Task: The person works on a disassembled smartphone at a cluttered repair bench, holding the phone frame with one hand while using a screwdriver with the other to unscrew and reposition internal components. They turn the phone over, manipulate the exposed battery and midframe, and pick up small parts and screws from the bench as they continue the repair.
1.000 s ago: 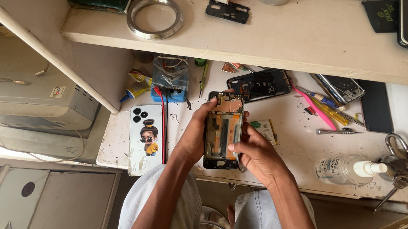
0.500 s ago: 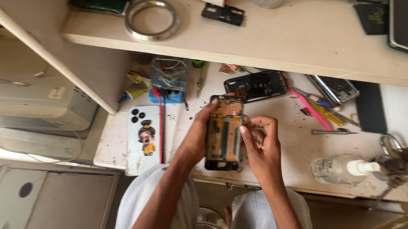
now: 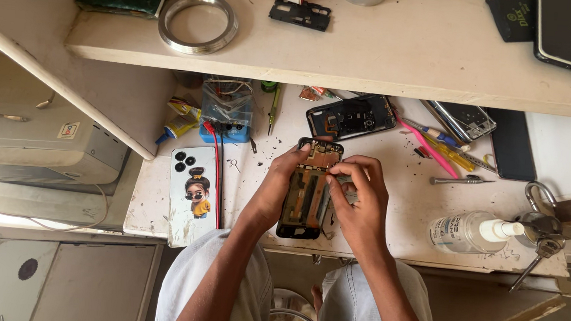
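Cluttered, speckled white workbench under a pale shelf, seen from above. At its front edge, an opened phone with the back off, circuit board and copper parts showing, held upright just above the bench. Left hand wrapped along the phone's left side, fingers closed on its edge, thumb at the top corner. Right hand against the phone's right side, fingertips bunched and pressed onto the upper middle of the board; whether anything small sits pinched between them, impossible to tell. Left of the phone, a white phone cover with a cartoon figure, lying flat, a red wire running along its right edge. Up and left of the phone, a clear plastic box holding tangled wires, set on a blue base. Just above the phone, a second opened black phone. To the phone's right, a pink tool, then screwdrivers, then a clear spray bottle on its side, partly full of clear liquid. On the shelf above, a metal ring. Compared with a second ago, right hand shifted from the phone's lower right edge up onto the board; phone and left hand much as before.
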